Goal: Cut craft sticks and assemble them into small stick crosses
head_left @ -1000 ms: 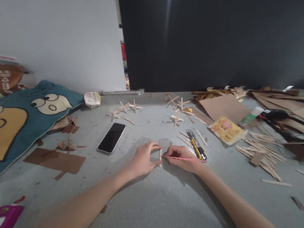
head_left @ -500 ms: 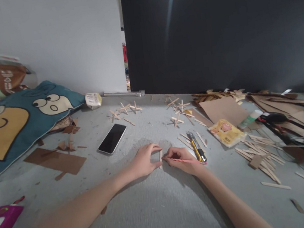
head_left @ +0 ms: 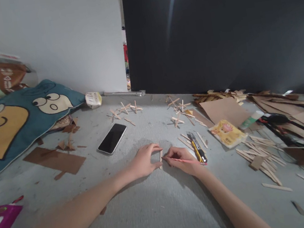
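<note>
Between my two hands a short wooden craft stick [head_left: 160, 157] lies on the grey table, pointing away from me. My left hand [head_left: 146, 160] grips it, thumb near its close end and fingers at the far end. In my right hand [head_left: 179, 158] is a pink pencil [head_left: 188, 160], held as for writing, with its tip touching or very near the stick's right side. Just right of that hand lies a yellow utility knife [head_left: 198, 149], with several loose craft sticks [head_left: 186, 142] around it.
A phone [head_left: 112, 138] lies left of centre. Small stick assemblies [head_left: 125, 109] stand at the back. To the right are a yellow packet [head_left: 227, 133], a stick pile [head_left: 262, 157] and cardboard [head_left: 222, 111]. A blue cushion [head_left: 37, 122] and brown cardboard piece [head_left: 55, 160] are left.
Both hands, the stick and the pencil stay practically in place. Only the camera view has shifted very slightly.
</note>
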`<state>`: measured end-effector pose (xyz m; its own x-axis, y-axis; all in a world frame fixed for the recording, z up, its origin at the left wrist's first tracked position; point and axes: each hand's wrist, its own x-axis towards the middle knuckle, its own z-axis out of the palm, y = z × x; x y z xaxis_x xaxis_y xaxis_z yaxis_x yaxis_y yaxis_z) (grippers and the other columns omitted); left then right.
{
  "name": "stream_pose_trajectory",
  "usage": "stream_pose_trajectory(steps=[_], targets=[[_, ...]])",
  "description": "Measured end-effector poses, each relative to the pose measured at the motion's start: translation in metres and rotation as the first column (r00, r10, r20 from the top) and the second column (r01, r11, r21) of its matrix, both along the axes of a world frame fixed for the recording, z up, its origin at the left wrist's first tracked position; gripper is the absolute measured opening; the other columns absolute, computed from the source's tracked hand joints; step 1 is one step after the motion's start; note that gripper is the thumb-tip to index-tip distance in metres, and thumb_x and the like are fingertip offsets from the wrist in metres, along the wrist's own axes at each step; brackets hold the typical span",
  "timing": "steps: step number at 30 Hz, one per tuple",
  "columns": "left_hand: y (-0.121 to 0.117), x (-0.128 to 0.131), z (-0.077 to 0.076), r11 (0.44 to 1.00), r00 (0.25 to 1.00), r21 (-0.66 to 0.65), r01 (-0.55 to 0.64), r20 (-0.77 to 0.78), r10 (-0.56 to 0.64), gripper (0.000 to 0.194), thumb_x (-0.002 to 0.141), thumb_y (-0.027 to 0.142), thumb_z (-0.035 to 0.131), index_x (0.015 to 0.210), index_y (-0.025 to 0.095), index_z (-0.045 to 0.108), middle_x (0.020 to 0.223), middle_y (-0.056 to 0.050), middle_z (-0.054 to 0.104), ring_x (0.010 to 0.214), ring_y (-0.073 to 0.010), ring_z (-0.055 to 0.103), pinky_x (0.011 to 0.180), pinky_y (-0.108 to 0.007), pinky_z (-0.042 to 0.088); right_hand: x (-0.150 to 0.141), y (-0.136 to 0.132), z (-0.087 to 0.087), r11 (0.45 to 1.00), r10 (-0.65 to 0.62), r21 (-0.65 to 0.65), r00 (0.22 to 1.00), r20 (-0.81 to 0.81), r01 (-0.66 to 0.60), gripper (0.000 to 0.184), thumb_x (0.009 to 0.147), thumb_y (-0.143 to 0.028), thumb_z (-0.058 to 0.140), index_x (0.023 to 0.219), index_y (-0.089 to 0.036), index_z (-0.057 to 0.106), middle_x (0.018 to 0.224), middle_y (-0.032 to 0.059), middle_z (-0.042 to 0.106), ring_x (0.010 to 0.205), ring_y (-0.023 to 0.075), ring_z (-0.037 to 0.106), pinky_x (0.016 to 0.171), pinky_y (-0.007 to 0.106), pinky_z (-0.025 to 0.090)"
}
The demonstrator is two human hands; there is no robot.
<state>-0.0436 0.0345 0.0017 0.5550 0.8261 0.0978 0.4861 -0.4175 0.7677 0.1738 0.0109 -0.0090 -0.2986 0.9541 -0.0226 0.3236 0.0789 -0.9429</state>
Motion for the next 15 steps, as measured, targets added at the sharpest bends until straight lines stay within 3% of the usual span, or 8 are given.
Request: stream_pose_trajectory(steps=[15], targets=[[0.0012,-0.0006,-0.0043,1.000,1.000,0.020,0.000,0.013,-0.001,0.056,0.078,0.020,0.084,0.125,0.024,0.055,0.137,-0.012,0.069,0.137,-0.0328,0.058,0.114,-0.052,0.042,-0.0004,0.0002,-0.0032,1.000,-0.024,-0.002,1.000,0.004,0.024,0.038,0.084,-0.055,0.071,0.072,-0.022,0.058,0.059,-0.0014,0.061,0.053,0.0135,0.052,0.053,0.027,0.038]])
